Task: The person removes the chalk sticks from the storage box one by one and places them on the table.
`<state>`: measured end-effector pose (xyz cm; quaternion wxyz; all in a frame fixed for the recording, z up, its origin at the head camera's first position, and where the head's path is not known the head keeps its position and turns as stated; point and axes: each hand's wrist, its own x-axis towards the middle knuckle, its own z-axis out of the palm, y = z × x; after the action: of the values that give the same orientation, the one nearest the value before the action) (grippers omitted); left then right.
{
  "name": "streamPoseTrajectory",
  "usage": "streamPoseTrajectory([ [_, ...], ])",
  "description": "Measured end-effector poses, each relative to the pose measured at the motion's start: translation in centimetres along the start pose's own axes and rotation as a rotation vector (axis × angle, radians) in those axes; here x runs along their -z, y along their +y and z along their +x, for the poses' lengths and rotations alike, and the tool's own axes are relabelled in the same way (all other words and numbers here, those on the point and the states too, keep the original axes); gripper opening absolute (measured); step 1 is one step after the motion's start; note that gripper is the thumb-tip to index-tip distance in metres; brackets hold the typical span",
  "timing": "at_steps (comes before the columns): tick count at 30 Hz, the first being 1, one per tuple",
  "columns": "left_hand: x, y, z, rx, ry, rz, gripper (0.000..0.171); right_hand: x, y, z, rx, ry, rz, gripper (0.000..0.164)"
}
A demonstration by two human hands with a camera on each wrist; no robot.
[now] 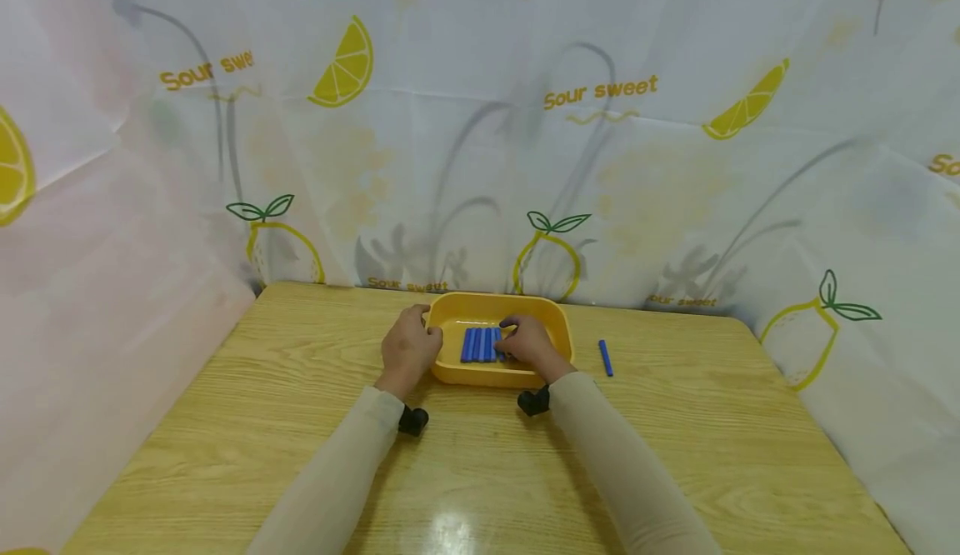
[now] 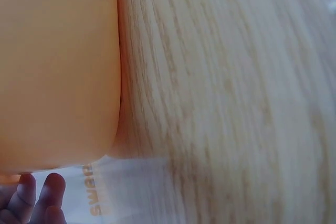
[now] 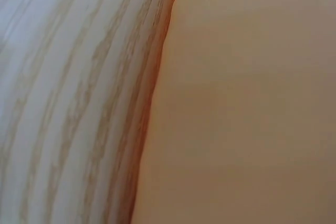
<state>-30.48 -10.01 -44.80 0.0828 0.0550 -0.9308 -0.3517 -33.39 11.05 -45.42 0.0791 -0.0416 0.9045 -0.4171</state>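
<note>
On the table stands a yellow plastic tray (image 1: 495, 378) with raised walls and rounded corners. Several slim blue sticks (image 1: 477, 345) lie side by side in a row on its floor. My left hand (image 1: 407, 345) grips the tray's left rim, its thumb over the edge; in the left wrist view its fingertips (image 2: 52, 187) show beside the tray wall. My right hand (image 1: 528, 341) reaches inside, thumb and forefinger curled at the rightmost stick of the row, pinching it. The hand covers part of that stick. From the right wrist only the tray's outer wall (image 3: 241, 108) and wood grain appear.
A single blue stick (image 1: 605, 357) lies on the wooden table (image 1: 675, 455) to the right of the tray. A white cloth (image 1: 480, 155) printed with lemons hangs behind the table and along its sides. Black straps with cameras sit on both wrists.
</note>
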Motion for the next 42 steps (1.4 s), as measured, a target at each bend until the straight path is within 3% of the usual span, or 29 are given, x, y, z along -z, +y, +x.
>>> streamPoseTrajectory([
  [15, 0.63, 0.20, 0.09, -0.016, -0.002, -0.009, 0.048, 0.03, -0.33, 0.70, -0.037, 0.003, 0.011, 0.044],
  [35, 0.17, 0.13, 0.12, -0.012, -0.012, -0.001, 0.048, 0.32, -0.21, 0.13, -0.070, -0.005, -0.008, 0.054],
  [42, 0.02, 0.01, 0.10, -0.011, -0.010, -0.001, 0.048, 0.37, -0.41, 0.03, -0.075, 0.053, -0.152, 0.053],
])
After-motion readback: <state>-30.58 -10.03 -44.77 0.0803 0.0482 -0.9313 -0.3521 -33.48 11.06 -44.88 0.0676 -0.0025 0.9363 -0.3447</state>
